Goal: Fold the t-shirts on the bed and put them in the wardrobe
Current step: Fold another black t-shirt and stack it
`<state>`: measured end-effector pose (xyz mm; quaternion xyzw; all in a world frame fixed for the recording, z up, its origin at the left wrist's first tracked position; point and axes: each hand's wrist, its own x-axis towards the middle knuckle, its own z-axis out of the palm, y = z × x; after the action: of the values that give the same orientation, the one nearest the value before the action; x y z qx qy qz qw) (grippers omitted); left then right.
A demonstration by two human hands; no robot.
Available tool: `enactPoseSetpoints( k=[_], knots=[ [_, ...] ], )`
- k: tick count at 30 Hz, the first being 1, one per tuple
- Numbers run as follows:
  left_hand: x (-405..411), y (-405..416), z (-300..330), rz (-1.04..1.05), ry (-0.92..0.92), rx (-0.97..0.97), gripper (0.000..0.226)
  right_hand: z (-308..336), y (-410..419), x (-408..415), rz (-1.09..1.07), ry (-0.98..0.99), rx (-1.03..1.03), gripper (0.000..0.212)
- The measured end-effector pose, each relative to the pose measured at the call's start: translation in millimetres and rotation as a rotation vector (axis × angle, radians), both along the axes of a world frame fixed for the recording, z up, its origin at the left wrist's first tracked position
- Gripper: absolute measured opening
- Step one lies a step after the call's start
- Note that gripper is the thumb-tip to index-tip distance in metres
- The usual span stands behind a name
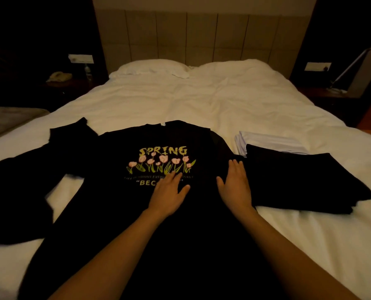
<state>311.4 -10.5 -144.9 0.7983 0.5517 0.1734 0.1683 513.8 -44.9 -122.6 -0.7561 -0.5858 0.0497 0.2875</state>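
Black t-shirt (119, 191) with yellow lettering and pink tulips, white bed (202, 100), beige headboard (202, 35)

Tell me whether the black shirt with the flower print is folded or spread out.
Partly folded: the shirt lies print up, one sleeve still out, the other side turned in. Both hands rest flat on it.

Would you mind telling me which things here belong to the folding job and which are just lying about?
Job: black printed t-shirt; left hand and right hand flat on it; folded black pile; folded white pile; crumpled black garment.

Lying about: pillow; telephone; bottle.
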Motion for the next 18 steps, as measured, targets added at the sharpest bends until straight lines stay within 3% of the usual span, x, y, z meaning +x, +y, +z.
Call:
enactPoseSetpoints(
  k=[5, 11, 13, 18],
  knots=[
    [15, 47, -9, -0.002, 0.061, 0.077, 0.062, -4, 63, 8, 0.018, -0.384, -0.007, 0.069],
    [30, 90, -8, -0.063, 0.003, 0.084, 0.056, -2, 114, 20, -0.019, -0.456, -0.15, 0.027],
    [35, 102, -8, -0.062, -0.011, 0.104, 0.055, 3, 123, 21, -0.063, -0.313, -0.118, 0.021],
    [52, 127, -8, -0.094, -0.024, 0.093, 0.057, 62, 144, 31, -0.265, 0.303, -0.066, 0.035]
  ],
)
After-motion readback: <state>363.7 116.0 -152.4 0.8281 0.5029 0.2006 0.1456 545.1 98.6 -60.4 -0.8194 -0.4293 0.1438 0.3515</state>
